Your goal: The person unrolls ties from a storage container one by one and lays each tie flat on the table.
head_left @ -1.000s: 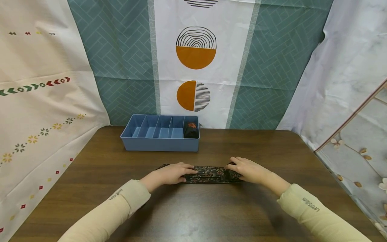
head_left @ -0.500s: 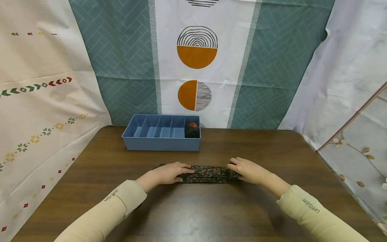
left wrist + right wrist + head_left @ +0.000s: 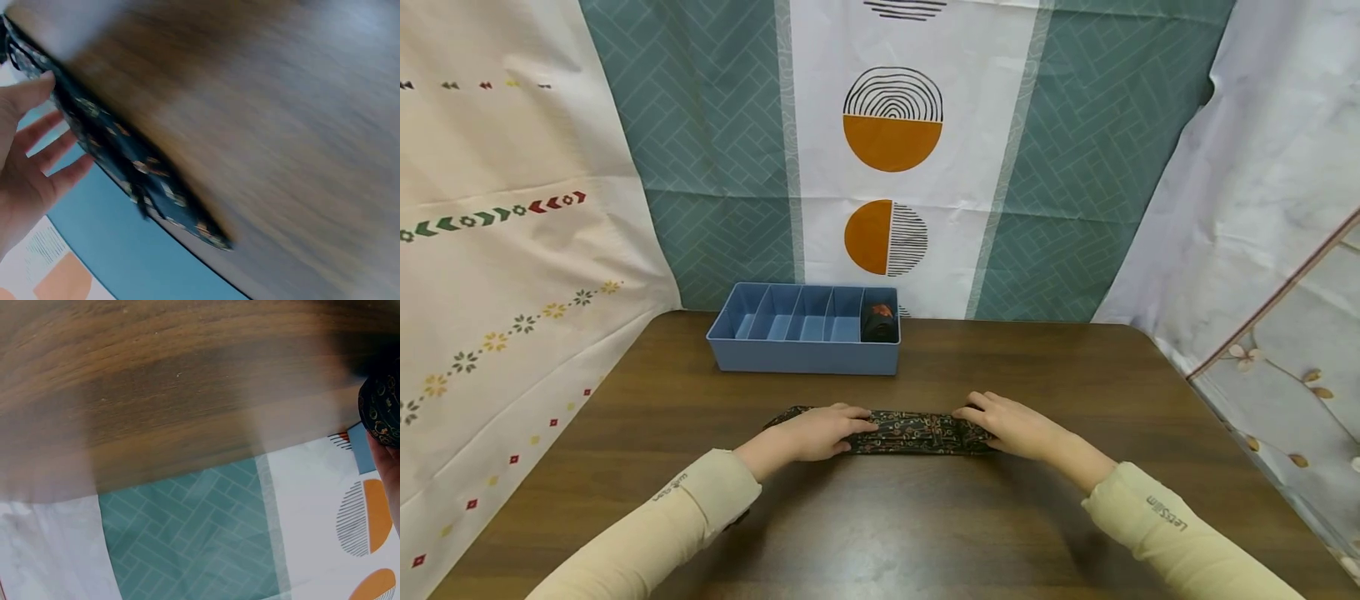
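Note:
A long, folded strip of dark cloth (image 3: 902,433) with a small gold, red and green pattern lies across the table before me. My left hand (image 3: 820,433) rests on its left part, fingers fairly straight. In the left wrist view, thumb and fingers of the left hand (image 3: 31,162) touch the cloth strip (image 3: 125,150), whose free end tapers to a point. At the right end my right hand (image 3: 1018,427) curls its fingers round a rolled-up portion. The right wrist view shows only the edge of this cloth roll (image 3: 381,409) and part of the right hand (image 3: 390,475).
Behind the cloth stands a blue box (image 3: 805,358) with several compartments. Its rightmost compartment holds a black rolled cloth (image 3: 878,325) with an orange-red leaf motif. The brown wooden table (image 3: 887,525) ends at a patterned curtain (image 3: 1052,208) at the back.
My right hand has edged left with the rolled end. My left hand has slid slightly left along the strip. The head view has shifted a little.

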The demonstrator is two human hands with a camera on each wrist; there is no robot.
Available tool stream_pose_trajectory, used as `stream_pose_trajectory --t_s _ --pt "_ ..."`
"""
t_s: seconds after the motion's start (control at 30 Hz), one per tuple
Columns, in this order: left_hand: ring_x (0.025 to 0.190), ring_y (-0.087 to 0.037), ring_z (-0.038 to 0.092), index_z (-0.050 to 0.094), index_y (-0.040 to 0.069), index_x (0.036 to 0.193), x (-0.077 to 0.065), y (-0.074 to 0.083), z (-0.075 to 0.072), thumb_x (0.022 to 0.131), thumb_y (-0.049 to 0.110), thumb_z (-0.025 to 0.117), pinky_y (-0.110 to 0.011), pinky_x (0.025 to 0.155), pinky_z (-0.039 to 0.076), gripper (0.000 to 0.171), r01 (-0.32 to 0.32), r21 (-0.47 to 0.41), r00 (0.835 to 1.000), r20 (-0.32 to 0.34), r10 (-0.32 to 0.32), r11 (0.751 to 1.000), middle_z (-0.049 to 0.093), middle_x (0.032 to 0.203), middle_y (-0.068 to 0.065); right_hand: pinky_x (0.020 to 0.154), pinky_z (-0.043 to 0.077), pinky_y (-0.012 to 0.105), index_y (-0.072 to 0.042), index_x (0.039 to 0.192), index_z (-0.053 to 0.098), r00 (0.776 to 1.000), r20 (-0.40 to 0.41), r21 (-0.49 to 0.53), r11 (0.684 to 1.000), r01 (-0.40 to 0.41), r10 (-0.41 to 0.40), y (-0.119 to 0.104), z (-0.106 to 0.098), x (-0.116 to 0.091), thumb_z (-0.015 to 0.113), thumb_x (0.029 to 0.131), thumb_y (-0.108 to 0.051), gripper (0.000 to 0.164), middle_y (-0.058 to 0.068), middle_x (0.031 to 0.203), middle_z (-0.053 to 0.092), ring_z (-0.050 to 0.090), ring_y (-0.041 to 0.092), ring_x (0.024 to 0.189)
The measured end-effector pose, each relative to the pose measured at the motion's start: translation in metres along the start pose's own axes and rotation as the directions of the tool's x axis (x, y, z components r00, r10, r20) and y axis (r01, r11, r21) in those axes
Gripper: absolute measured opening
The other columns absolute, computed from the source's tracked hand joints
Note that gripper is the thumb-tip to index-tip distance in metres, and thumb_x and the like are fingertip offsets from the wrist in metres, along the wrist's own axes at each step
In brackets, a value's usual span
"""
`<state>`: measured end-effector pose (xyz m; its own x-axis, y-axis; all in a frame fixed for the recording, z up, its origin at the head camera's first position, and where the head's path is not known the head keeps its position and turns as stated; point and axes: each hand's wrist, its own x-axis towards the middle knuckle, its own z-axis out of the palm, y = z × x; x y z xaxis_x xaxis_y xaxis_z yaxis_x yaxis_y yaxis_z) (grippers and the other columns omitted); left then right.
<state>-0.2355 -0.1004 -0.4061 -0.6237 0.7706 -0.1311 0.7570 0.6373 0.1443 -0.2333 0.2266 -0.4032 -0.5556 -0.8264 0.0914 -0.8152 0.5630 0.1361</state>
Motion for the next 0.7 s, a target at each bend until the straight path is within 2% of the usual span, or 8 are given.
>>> stream_pose_trajectory --t_s 0.2,0.3,0.47,0.6,0.7 --pt "0.125 -0.026 0.051 0.056 0.018 0.132 0.016 0.016 -0.003 0.094 0.011 0.056 -0.039 0.093 0.050 0.039 -0.033 0.078 0.998 -0.049 0.037 0.996 0.052 0.138 -0.007 0.076 0.053 0.030 -0.008 0.122 0.058 1.000 0.010 -0.020 1.000 -0.003 0.003 -0.002 -0.002 0.000 0.082 0.071 -0.008 0.056 0.007 0.107 0.055 0.058 0.021 0.093" --pt "0.126 -0.024 0.050 0.055 0.020 0.134 0.026 0.026 -0.005 0.095 0.016 0.056 -0.038 0.095 0.049 0.039 -0.051 0.089 0.997 -0.047 0.055 0.995 0.051 0.139 -0.005 0.080 0.053 0.032 -0.007 0.119 0.059 1.000 0.001 -0.027 1.000 0.012 -0.012 -0.002 -0.002 -0.001 0.082 0.070 -0.007 0.055 0.008 0.112 0.057 0.059 0.022 0.098" --pt "0.130 -0.021 0.046 0.049 0.024 0.139 0.043 0.041 -0.007 0.096 0.023 0.054 -0.035 0.098 0.047 0.043 -0.066 0.114 0.998 0.016 0.064 0.991 0.048 0.142 -0.003 0.085 0.053 0.036 -0.008 0.115 0.060 0.999 -0.025 -0.052 0.998 0.042 -0.043 -0.001 -0.002 -0.001 0.083 0.068 -0.006 0.052 0.009 0.116 0.060 0.059 0.024 0.102" --pt "0.134 -0.020 0.042 0.039 0.030 0.144 0.053 0.048 -0.006 0.097 0.027 0.053 -0.034 0.099 0.047 0.049 -0.041 0.150 0.996 0.088 0.028 0.988 0.042 0.147 -0.001 0.085 0.053 0.036 -0.009 0.115 0.060 0.999 -0.019 -0.062 0.997 0.041 -0.042 0.001 -0.001 -0.001 0.083 0.069 -0.008 0.052 0.009 0.117 0.059 0.059 0.023 0.102" --pt "0.136 -0.020 0.040 0.034 0.033 0.146 0.059 0.053 -0.006 0.098 0.027 0.051 -0.034 0.098 0.048 0.052 -0.024 0.160 0.995 0.103 0.007 0.987 0.038 0.149 0.000 0.087 0.052 0.038 -0.008 0.116 0.060 1.000 -0.002 -0.076 0.997 0.027 -0.027 0.001 -0.002 -0.002 0.083 0.069 -0.009 0.052 0.010 0.119 0.059 0.058 0.025 0.105"
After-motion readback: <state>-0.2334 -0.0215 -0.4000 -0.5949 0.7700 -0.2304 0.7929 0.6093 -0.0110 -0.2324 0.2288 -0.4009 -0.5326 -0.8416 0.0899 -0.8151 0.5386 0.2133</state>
